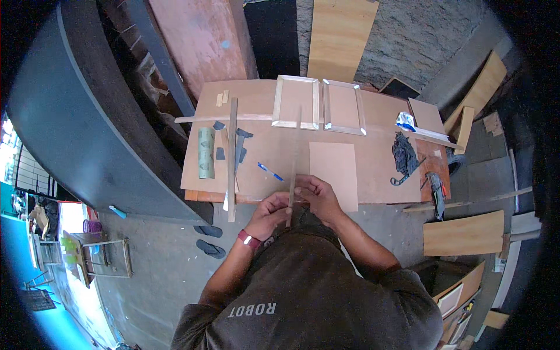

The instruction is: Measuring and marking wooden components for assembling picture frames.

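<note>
Head view: the left hand (pixel 269 211) and right hand (pixel 315 194) are both pinching a thin wooden strip (pixel 293 169) at the tabletop's (pixel 379 169) near edge. Farther back, two assembled wooden frames (pixel 319 104) are lying finished; this strip seems unjoined.

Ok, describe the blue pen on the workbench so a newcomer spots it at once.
Start at the big brown workbench. Just ahead of the left hand, left of the thin wooden strip both hands grip, lies the pen: small, slanted, the only blue-and-white stick there.

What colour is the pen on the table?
Blue, with a white part; the pen shows best in the head view.
</note>
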### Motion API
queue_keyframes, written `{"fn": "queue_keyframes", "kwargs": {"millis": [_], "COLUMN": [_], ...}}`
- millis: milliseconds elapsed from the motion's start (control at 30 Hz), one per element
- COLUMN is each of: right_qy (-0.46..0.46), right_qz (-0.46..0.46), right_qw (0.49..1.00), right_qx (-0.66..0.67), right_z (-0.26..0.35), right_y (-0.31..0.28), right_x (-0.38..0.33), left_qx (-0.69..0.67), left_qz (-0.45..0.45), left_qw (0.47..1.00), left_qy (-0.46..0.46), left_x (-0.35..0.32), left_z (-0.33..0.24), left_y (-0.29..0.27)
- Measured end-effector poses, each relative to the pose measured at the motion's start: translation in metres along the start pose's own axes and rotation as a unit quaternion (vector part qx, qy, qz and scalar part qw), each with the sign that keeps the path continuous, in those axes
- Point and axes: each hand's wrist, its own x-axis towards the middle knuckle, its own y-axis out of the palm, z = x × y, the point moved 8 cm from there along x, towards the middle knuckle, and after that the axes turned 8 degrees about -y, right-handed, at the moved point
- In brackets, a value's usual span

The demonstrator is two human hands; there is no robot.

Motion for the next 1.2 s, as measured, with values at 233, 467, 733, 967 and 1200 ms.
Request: {"fn": "queue_keyframes", "kwargs": {"millis": [233, 467, 733, 967, 1200], "right_qy": [0.001, 0.087, 0.164, 0.119, 0.013], "right_qz": [-0.029, -0.125, -0.161, -0.147, -0.087], "right_qw": [0.999, 0.986, 0.965, 0.958, 0.865], "right_qx": [-0.04, -0.061, -0.122, -0.215, -0.494], "right_z": [-0.047, -0.118, -0.167, -0.167, -0.128], "right_y": [-0.031, -0.113, -0.163, -0.167, -0.148], "right_x": [-0.001, -0.001, 0.001, 0.006, 0.01], "left_qx": [0.491, 0.422, 0.68, 0.81, 0.577], "left_qz": [-0.225, -0.168, -0.066, 0.057, 0.041], "left_qw": [0.842, 0.888, 0.728, 0.582, 0.813], "left_qy": [0.008, 0.071, -0.055, 0.029, 0.064], "left_x": [0.024, 0.088, 0.141, 0.124, 0.126], "left_z": [0.002, 0.096, 0.258, 0.242, 0.217], "left_y": [-0.014, -0.068, -0.151, -0.092, -0.102]}}
